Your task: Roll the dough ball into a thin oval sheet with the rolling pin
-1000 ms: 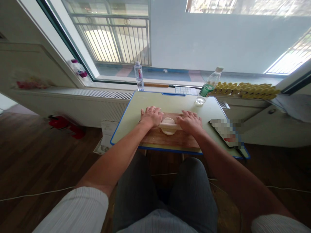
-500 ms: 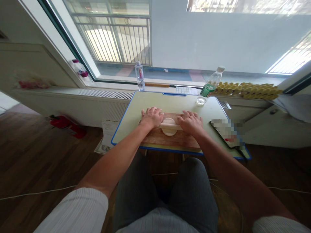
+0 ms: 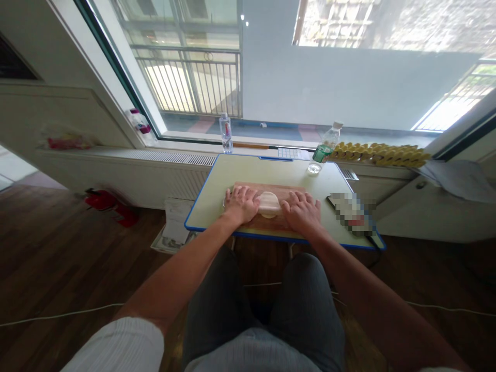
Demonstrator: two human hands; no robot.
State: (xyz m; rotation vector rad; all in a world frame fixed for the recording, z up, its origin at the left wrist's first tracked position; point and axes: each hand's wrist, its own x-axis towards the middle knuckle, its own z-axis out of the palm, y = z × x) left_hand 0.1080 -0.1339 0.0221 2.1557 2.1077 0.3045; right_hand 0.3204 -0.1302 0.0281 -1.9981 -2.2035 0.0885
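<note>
The counter (image 3: 248, 168) sits at the centre of the frame, edged by a blue rim (image 3: 199, 194). A wooden board (image 3: 271, 186) lies on it, its near edge close to the near rim, just above the person's knees (image 3: 310, 271). More room shows beyond the board, where a strip of pale surface runs to the far rim, and on the left, where another strip reaches the slanting side edge. To the right, a narrower gap separates the right hand (image 3: 302, 211) from a flat dark-edged object (image 3: 352, 214), partly blurred out. A bottle with a green label (image 3: 322, 154) stands near the counter's far right corner, well apart from both hands.

The round, pale dough (image 3: 268, 198) lies on the middle of the board, between the hands, with a rolling pin (image 3: 269, 208) across it. The left hand (image 3: 241, 202) rests palm down over the pin's left part, fingers extended and slightly spread, pointing up the frame. The right hand lies likewise over the right part, fingers forward and loosely apart. Neither looks curled tightly round the pin; what the undersides of the palms do is hidden.
</note>
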